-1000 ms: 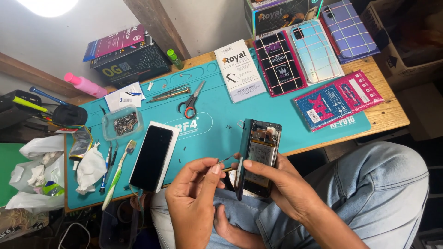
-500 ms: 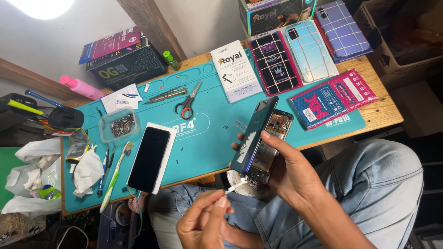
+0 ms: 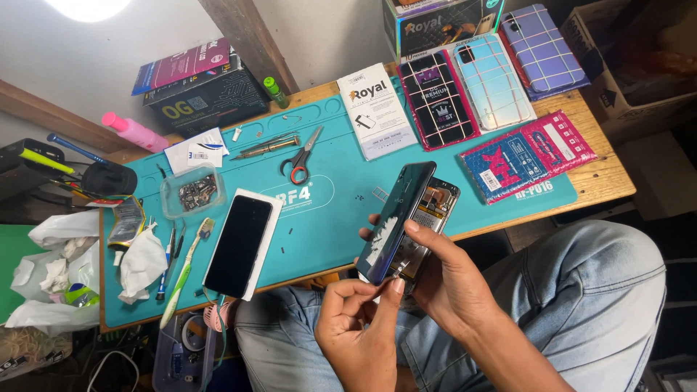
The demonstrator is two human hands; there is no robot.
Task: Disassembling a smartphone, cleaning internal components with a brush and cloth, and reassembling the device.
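Fingers (image 3: 417, 236) of the right hand (image 3: 443, 279) are clamped on an opened phone (image 3: 406, 221), held tilted above the worktop (image 3: 595, 185) edge so the left hand (image 3: 356, 327), pinched shut, is brought to its lower corner.

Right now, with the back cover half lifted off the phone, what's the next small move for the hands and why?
Probably keep easing the dark back cover away along its lower edge. It stands tilted up off the opened phone, whose insides show on the far side. The right hand steadies both, while the left hand pinches at the bottom corner, where the cover looks still attached.
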